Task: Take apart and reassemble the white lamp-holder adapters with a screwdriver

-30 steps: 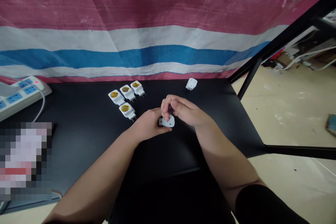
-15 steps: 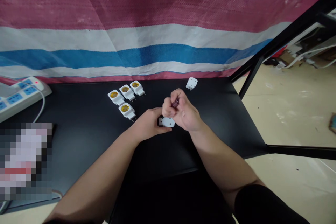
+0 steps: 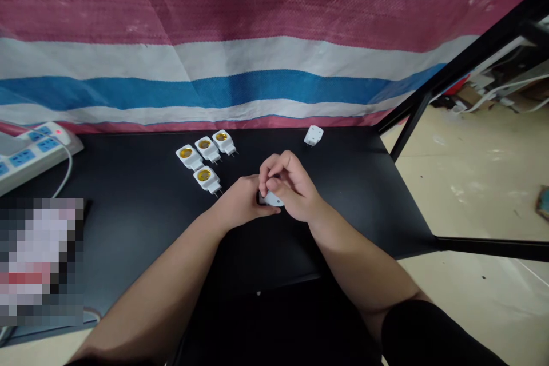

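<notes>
Left hand (image 3: 241, 205) and right hand (image 3: 292, 193) both grip the white plug adapter (image 3: 273, 201); hard pressing may make it slip and skid away.

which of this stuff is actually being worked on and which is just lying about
In hand: small white plastic plug adapter, gripped by left hand and right hand.
Lying about: four white brass-centred plugs, lone white adapter, white power strip with blue outlets.

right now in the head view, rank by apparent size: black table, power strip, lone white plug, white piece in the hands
1. black table
2. power strip, partly cropped
3. lone white plug
Unranked: white piece, mostly hidden by the left hand and right hand.
</notes>
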A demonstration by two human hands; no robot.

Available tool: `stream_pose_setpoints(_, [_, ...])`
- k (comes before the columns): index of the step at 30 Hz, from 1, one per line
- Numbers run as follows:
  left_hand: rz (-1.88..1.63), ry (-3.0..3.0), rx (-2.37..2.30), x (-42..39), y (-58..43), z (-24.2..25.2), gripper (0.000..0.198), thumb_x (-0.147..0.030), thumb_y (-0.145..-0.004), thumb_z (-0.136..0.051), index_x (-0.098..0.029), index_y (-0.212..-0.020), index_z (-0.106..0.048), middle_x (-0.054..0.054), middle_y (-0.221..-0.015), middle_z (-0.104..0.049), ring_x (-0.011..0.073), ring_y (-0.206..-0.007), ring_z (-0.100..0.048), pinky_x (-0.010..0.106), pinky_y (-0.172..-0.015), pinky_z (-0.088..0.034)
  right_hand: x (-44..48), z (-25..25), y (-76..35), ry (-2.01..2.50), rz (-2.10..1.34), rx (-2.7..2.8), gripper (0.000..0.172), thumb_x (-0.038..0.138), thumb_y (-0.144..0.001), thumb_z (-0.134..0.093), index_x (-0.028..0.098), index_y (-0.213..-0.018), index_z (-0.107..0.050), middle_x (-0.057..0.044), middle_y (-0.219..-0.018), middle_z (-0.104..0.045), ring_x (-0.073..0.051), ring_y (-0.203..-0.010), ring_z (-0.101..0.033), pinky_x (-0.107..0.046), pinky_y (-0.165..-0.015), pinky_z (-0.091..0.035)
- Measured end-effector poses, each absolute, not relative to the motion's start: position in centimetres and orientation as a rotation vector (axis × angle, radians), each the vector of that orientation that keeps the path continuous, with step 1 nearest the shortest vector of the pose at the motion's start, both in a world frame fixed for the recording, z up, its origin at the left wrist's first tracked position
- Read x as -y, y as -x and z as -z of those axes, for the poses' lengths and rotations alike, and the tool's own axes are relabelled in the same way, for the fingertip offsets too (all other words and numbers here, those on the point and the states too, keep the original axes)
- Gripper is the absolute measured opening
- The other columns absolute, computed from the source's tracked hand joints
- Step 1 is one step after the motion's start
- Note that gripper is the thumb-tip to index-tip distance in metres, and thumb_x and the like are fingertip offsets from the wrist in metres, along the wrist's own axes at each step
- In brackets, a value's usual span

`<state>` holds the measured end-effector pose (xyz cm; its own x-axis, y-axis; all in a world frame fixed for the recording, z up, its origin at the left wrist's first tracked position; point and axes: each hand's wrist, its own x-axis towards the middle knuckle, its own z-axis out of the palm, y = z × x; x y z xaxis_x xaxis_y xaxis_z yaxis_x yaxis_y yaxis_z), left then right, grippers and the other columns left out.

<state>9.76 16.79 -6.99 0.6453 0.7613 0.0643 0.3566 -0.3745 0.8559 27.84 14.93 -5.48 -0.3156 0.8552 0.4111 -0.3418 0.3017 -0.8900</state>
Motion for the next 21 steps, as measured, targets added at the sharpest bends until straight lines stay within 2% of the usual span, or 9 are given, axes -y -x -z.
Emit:
stream_pose_setpoints(3, [-0.585, -1.99, -0.861, -16.8, -9.8, 7.1, 0.026, -0.028, -0.083, -0.09, -0.02, -0.103, -0.075, 0.004, -0.097, -0.077, 0.0214, -0.083, -0.073, 0.035, -0.075, -0.058, -14.7, 5.8, -27.7, 0.594, -1.166, 1.378, 0.039, 0.046, -0.099, -0.086, 0.026, -0.099, -0.053, 0.0, -0.102, -0.065, -0.012, -0.077, -0.065, -0.029, -0.066, -0.055])
stream_pose_setpoints(6, [-0.584, -1.998, -0.867, -16.8, -9.7, 7.2, 0.022, -0.03, -0.083, -0.089, -0.02, -0.093, -0.072, 0.003, -0.089, -0.074, 0.0207, -0.079, -0.071, 0.035, -0.071, -0.056, -14.6, 5.7, -27.4, 0.54, -1.247, 1.316, 0.04, 0.045, -0.097, -0.088, 0.026, -0.096, -0.053, 0.002, -0.099, -0.065, -0.012, -0.071, -0.068, -0.029, -0.063, -0.057])
stream_pose_setpoints(8, [-0.572, -2.007, -0.875, -16.8, -9.7, 7.1, 0.023, -0.031, -0.083, -0.089, -0.02, -0.093, -0.072, 0.003, -0.089, -0.074, 0.021, -0.08, -0.071, 0.035, -0.071, -0.055, -14.5, 5.4, -27.2, 0.553, -1.267, 1.273, 0.04, 0.045, -0.097, -0.087, 0.026, -0.094, -0.052, 0.002, -0.098, -0.065, -0.013, -0.069, -0.068, -0.031, -0.062, -0.058])
stream_pose_setpoints(12, [-0.565, -2.026, -0.87, -16.9, -9.8, 6.8, 0.031, -0.029, -0.082, -0.091, -0.02, -0.109, -0.076, 0.004, -0.097, -0.077, 0.0216, -0.082, -0.072, 0.036, -0.073, -0.056, -14.2, 4.7, -27.0, 0.798, -0.976, 1.237, 0.039, 0.041, -0.094, -0.089, 0.027, -0.088, -0.053, 0.001, -0.092, -0.066, -0.016, -0.077, -0.065, -0.035, -0.072, -0.056])
stream_pose_setpoints(15, [-0.584, -2.025, -0.879, -16.8, -9.9, 6.7, 0.032, -0.026, -0.082, -0.091, -0.02, -0.109, -0.076, 0.004, -0.096, -0.077, 0.0214, -0.082, -0.072, 0.034, -0.073, -0.056, -13.8, 4.8, -27.0, 0.909, -0.76, 1.276, 0.037, 0.036, -0.09, -0.092, 0.028, -0.087, -0.056, 0.001, -0.088, -0.067, -0.018, -0.078, -0.063, -0.037, -0.074, -0.054])
stream_pose_setpoints(18, [-0.578, -1.988, -0.864, -16.7, -9.9, 6.5, 0.028, -0.027, -0.083, -0.09, -0.019, -0.107, -0.077, 0.006, -0.103, -0.077, 0.0228, -0.09, -0.073, 0.034, -0.077, -0.059, -13.4, 5.2, -27.0, 0.917, -0.737, 1.325, 0.035, 0.032, -0.087, -0.095, 0.028, -0.088, -0.06, 0.0, -0.088, -0.069, -0.02, -0.079, -0.065, -0.039, -0.075, -0.054])
stream_pose_setpoints(21, [-0.579, -1.979, -0.854, -16.7, -9.9, 6.4, 0.029, -0.028, -0.084, -0.09, -0.021, -0.109, -0.077, 0.006, -0.106, -0.078, 0.0238, -0.095, -0.075, 0.036, -0.083, -0.062, -13.4, 5.1, -27.2, 0.87, -0.827, 1.406, 0.024, 0.034, -0.093, -0.089, 0.027, -0.094, -0.066, -0.002, -0.094, -0.073, -0.022, -0.087, -0.07, -0.04, -0.081, -0.057])
